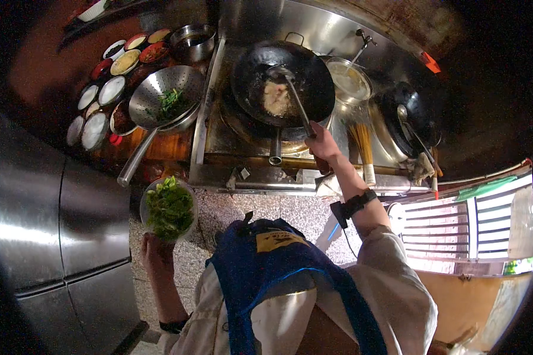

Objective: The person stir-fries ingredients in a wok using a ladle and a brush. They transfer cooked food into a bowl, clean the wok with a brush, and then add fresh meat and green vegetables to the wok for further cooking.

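Note:
My right hand [323, 141] grips the handle of a metal ladle [298, 100], whose bowl rests inside a black wok [311, 62] on the stove. Pale food in liquid [276, 98] lies at the bottom of the wok, just below the ladle's bowl. At the lower left, my left hand [156, 248] holds a clear bowl of chopped green vegetables [169, 208] in front of the counter, away from the wok. A perforated metal strainer [146, 95] with some leafy greens [171, 103] sits over a metal pot on the counter.
Several seasoning bowls [125, 62] and a steel pot [193, 44] stand at the back left. Right of the wok are a pot of cloudy liquid [347, 82], a bamboo brush [362, 144] and a second wok [399, 93] with a ladle. Steel cabinet doors [26, 213] flank the left side.

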The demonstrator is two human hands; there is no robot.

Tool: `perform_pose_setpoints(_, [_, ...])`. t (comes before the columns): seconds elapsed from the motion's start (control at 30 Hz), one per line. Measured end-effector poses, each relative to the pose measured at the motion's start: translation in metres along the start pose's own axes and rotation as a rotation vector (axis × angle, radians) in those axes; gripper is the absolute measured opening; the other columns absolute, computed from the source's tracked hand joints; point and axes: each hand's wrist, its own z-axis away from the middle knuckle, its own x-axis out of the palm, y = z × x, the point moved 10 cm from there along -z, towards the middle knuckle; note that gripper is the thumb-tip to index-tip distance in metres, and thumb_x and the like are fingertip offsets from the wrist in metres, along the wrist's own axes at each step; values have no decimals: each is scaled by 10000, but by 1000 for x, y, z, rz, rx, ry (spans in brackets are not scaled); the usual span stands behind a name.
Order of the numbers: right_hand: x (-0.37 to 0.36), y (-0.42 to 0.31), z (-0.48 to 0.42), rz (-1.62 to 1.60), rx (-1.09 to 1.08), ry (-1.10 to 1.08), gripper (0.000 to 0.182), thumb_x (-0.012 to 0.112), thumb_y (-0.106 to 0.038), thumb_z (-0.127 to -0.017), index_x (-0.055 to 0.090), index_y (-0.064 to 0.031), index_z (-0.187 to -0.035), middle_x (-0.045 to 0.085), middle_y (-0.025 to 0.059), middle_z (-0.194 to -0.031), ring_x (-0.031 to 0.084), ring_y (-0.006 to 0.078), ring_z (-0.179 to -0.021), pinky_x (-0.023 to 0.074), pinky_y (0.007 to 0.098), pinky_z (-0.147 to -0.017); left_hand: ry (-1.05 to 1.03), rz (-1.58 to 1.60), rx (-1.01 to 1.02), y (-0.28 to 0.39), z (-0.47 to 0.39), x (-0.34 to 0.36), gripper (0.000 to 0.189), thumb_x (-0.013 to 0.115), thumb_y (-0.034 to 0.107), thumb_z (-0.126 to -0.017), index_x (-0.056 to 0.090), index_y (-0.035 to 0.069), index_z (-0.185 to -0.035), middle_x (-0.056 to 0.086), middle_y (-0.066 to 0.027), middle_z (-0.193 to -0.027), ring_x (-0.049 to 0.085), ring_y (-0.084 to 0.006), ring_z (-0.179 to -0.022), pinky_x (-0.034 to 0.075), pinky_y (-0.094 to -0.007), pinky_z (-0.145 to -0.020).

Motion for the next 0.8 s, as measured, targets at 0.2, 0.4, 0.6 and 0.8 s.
perform_pose_setpoints(0.2, [-37, -8, 54, 760, -30, -77, 652, 559, -113, -759, 376, -175, -1382, 634, 230, -958, 619, 392, -882, 493, 457, -751, 128, -66, -58, -3, 6, -19, 130, 575, 175, -902, 523, 59, -930, 586, -65, -927, 596, -207, -815, 538, -369, -713])
perform_pose_setpoints(0.4, [-57, 16, 61, 442, -63, 43, 662, 571, -50, -721, 393, -71, -1359, 657, 193, -957, 631, 333, -872, 482, 383, -809, -55, -14, -10, 2, -1, -17, 243, 572, 245, -910, 522, 44, -1040, 596, -102, -1054, 608, -230, -935, 542, -370, -745])
perform_pose_setpoints(0.6, [6, 11, 74, -405, 192, 16, 576, 591, -12, -789, 408, 22, -1335, 557, 50, -668, 502, 102, -511, 397, 251, -434, -76, -38, -14, 15, -20, 2, 305, 540, 213, -923, 503, 14, -1152, 587, -131, -1117, 620, -247, -967, 564, -376, -748])
perform_pose_setpoints(0.8, [12, -25, 135, -363, 228, 15, 541, 599, -18, -787, 451, -4, -1307, 544, 32, -620, 494, 111, -462, 388, 257, -410, -91, -88, -71, 12, -33, -11, 303, 564, 150, -892, 507, 17, -1158, 598, -125, -1097, 625, -244, -957, 565, -384, -761])
